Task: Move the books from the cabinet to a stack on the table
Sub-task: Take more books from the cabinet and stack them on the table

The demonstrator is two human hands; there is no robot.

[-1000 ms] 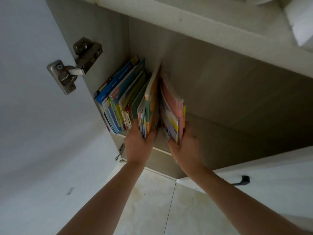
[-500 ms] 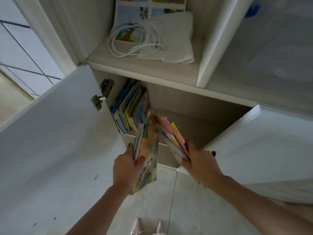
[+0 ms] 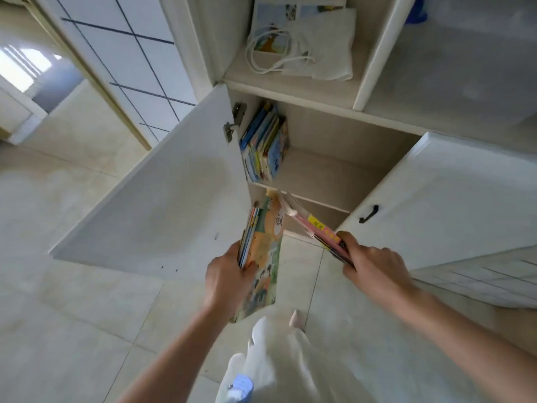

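Left hand: the left hand (image 3: 225, 276), at about 6 o'clock in the view, grips a bundle of thin picture books (image 3: 261, 257) by its lower edge, fingers wrapped round so the books stand nearly upright.
Right hand: the right hand (image 3: 369, 263), at about 4 o'clock, clamps a second bundle with a pink cover (image 3: 322, 231), tilted toward 11 o'clock; its top meets the first bundle's, likely because both came off one shelf.
Books left behind: a row of books (image 3: 264, 146) leans against the left wall of the open cabinet (image 3: 334, 167), at 12 o'clock from the hands.
Doors: the left door (image 3: 162, 199) and right door (image 3: 453, 205) stand swung open, giving clear access.
Table: not in view.
Judgement: both loads seem clear of the shelf, ready for carrying.
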